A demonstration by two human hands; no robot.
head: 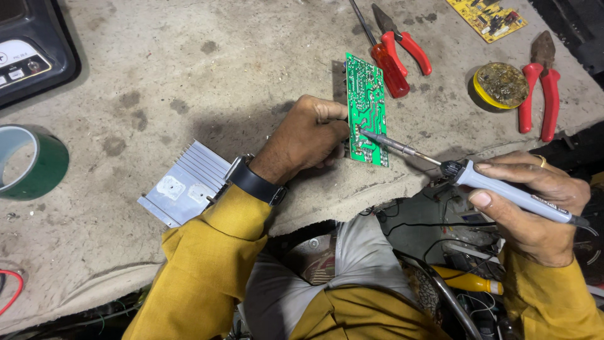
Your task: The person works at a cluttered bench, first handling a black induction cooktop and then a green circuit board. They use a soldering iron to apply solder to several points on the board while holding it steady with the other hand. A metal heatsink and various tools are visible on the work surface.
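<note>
My left hand (305, 138) grips a green circuit board (366, 107) and holds it upright on its edge on the worn grey bench (189, 82), solder side facing right. My right hand (535, 201) holds a grey-handled soldering iron (497, 186) like a pen. Its metal tip touches the lower part of the board. A dark watch sits on my left wrist, and both sleeves are mustard yellow.
Behind the board lie a red-handled screwdriver (387, 63), red pliers (402, 41), a yellow tin of flux (501, 85), red cutters (542, 88) and a yellow circuit board (487, 17). A finned aluminium heatsink (185, 182), green tape roll (31, 160) and black appliance (31, 50) lie left.
</note>
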